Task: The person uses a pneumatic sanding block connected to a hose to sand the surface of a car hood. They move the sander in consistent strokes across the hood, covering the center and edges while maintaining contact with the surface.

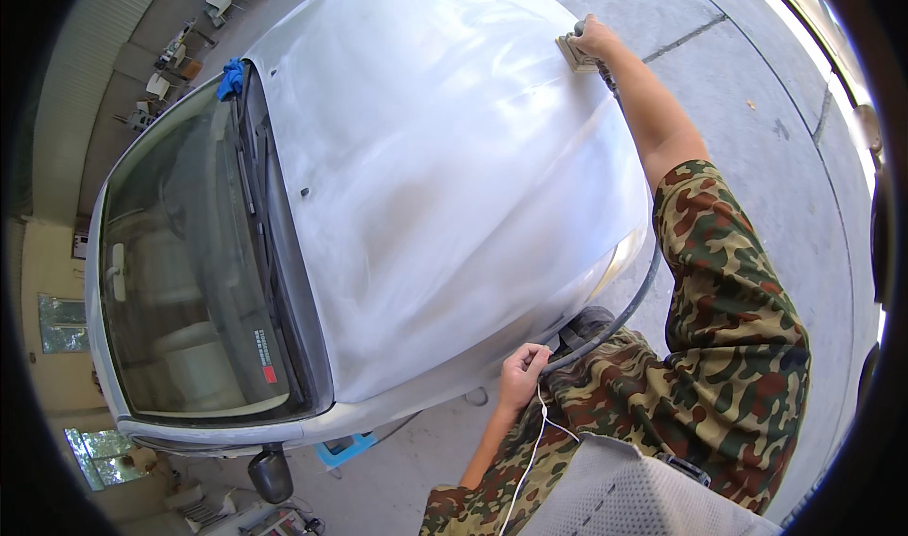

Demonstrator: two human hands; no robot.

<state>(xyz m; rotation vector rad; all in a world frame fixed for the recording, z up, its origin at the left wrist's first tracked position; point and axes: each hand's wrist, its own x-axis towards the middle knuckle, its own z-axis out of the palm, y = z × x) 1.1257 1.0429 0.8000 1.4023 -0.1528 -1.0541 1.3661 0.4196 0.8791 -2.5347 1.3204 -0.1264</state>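
My right hand (596, 39) is closed around a hand sander (575, 55), whose flat pad rests at the far right edge of the car hood (426, 158). The hood is bare grey-white with cloudy sanding marks and a darker patch near its middle. A dark hose (643, 295) runs from beside my right arm, curving down toward my body. My left hand (523, 373) is closed low beside the car's near side, with the hose meeting its fingers. A thin white cable (541, 413) hangs just under that hand.
The windshield (189, 252) and black wipers (257, 186) lie left of the hood, with a blue cloth (231, 80) at the far corner. A side mirror (270, 474) sticks out at the near side. A blue stool (346, 449) stands on the concrete floor (757, 148).
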